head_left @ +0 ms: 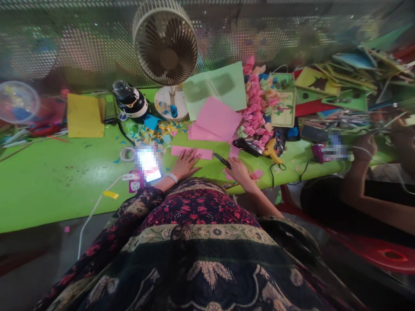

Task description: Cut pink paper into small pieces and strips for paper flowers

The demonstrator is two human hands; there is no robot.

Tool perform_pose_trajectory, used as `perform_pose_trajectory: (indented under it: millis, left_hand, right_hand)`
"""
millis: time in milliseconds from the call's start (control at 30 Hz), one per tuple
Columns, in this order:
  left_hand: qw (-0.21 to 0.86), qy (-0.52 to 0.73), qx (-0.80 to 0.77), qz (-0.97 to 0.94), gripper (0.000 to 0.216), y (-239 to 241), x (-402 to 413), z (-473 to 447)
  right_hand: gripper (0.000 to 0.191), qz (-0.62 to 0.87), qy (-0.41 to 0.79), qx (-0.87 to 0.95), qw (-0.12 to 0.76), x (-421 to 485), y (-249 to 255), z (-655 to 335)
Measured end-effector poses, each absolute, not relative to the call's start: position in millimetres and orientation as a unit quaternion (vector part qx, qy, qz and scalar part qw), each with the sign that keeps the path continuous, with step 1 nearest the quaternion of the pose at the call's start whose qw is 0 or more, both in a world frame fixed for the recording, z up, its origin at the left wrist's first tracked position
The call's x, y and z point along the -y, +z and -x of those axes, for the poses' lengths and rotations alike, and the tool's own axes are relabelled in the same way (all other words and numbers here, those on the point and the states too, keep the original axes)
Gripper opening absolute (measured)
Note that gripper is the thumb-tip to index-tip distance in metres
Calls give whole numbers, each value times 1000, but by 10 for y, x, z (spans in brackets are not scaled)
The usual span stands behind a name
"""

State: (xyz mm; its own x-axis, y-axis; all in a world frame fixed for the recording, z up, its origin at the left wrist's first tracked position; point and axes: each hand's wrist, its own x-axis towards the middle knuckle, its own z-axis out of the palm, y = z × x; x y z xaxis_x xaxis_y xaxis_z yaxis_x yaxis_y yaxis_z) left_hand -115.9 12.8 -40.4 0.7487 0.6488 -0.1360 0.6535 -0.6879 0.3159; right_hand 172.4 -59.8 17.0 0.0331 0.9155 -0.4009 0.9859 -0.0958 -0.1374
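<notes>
A folded-looking pink paper strip (206, 154) lies on the green table in front of me. My left hand (185, 164) rests flat on it, fingers spread. Just to the right, my right hand (238, 170) is closed round a dark cutter knife (221, 159), whose tip points left toward the strip's right end. Small pink paper scraps (256, 174) lie beside that hand. Beyond the strip are larger pink sheets (215, 119), partly over a light green sheet (223, 88).
Left of me are a lit phone (148, 164), a tape roll (127, 153) and a dark bottle (131, 101). A fan (167, 43) stands behind. Pink paper pieces (254, 108), a black stapler-like tool (247, 147) and a yellow-handled tool (271, 151) lie right. Another person's hand (365, 147) is farther right.
</notes>
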Motion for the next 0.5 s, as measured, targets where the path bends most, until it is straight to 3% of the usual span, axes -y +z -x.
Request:
perform_pose_trajectory:
  millis: [500]
  left_hand:
    - [178, -1, -355, -918, 70, -380, -129, 1159]
  right_hand:
    - [35, -720, -201, -657, 97, 561, 220, -1699]
